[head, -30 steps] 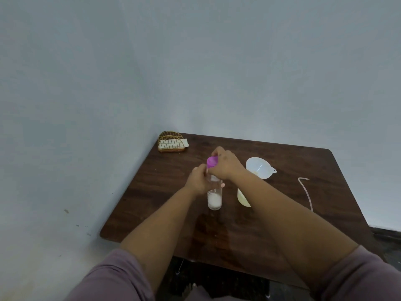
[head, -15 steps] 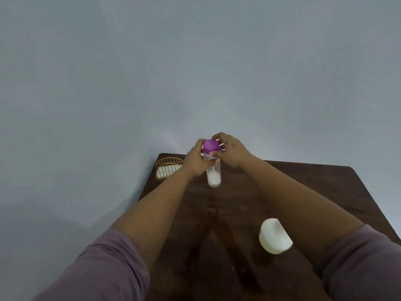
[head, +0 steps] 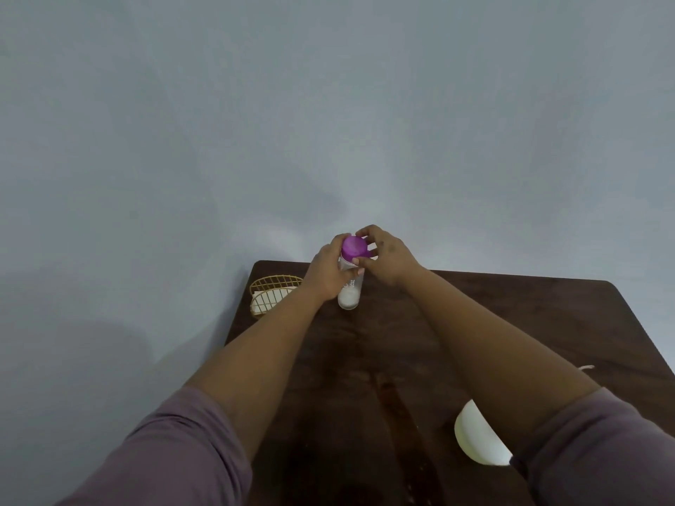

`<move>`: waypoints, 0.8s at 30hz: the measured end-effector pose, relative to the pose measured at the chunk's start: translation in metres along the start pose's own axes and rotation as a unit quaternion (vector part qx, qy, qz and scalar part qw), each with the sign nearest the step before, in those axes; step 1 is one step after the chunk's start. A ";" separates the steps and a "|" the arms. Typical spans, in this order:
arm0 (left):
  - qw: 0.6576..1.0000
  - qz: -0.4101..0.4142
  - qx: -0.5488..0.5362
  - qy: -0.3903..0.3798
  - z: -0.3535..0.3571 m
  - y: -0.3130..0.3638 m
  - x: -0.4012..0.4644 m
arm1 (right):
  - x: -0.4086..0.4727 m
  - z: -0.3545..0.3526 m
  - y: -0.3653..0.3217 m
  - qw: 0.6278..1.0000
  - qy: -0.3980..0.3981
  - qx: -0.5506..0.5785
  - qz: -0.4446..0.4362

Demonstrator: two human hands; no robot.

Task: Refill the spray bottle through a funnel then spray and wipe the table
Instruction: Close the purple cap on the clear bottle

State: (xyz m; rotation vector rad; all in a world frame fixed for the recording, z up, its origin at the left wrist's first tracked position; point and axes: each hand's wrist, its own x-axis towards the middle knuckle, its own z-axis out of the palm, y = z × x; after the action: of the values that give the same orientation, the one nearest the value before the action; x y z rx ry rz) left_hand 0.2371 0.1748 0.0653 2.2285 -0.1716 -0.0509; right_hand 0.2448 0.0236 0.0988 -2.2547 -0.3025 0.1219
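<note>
A clear spray bottle [head: 349, 295] with white liquid in its bottom is held above the far left part of the dark wooden table [head: 475, 323]. My left hand [head: 327, 273] grips the bottle's body. My right hand [head: 385, 259] holds the purple cap [head: 355, 247] on top, fingers curled round it. The funnel is out of sight.
A gold wire basket [head: 272, 292] with a pale cloth in it sits at the table's far left corner. A white bowl-like object [head: 478, 440] lies near my right arm. A thin pale tube end [head: 586, 367] shows at the right. A grey wall stands behind.
The bottle has been lifted off the table and carried toward the far left, both hands staying on it. The camera has tilted up, so the funnel left the view.
</note>
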 end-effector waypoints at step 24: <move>0.997 -0.046 0.012 0.056 -0.002 0.003 -0.007 | -0.001 0.022 -0.001 0.995 -0.022 -0.097 -0.012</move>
State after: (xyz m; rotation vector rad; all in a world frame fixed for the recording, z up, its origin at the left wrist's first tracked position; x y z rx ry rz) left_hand 0.2298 0.1761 0.0685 2.2559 -0.0078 0.0255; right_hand 0.2398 0.0401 0.0853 -2.4420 -0.3793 0.1339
